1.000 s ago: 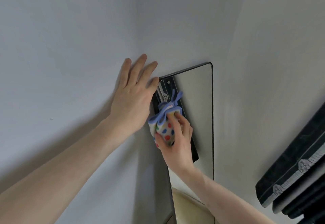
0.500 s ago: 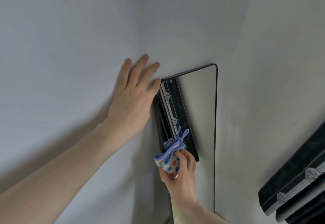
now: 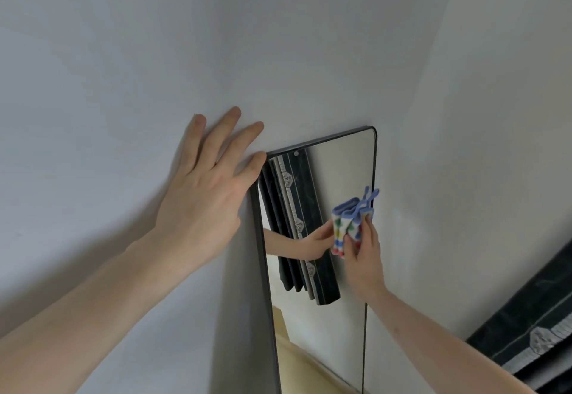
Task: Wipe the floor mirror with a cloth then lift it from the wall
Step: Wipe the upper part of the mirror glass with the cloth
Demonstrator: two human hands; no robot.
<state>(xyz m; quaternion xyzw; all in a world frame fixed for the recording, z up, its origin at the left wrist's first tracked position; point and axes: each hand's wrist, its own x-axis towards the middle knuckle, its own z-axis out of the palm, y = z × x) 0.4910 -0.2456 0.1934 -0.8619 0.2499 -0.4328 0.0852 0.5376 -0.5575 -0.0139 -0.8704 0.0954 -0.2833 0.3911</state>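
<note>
A tall floor mirror [image 3: 342,164] with a thin black frame leans against the white wall, its top rounded corners in the middle of the view. My right hand [image 3: 363,254] holds a bunched white cloth [image 3: 349,223] with coloured dots and a blue hem against the glass near the mirror's right edge. My left hand [image 3: 205,195] lies flat with fingers spread on the wall, its thumb side against the mirror's upper left frame edge. The glass reflects my right hand, the cloth and a dark curtain.
A dark patterned curtain [image 3: 532,334] hangs at the lower right. White walls [image 3: 123,53] meet in a corner right of the mirror. A strip of yellowish floor shows reflected low in the glass.
My right hand has carried the cloth from the mirror's left side, down, then across to the right edge of the glass. My left hand has stayed on the wall.
</note>
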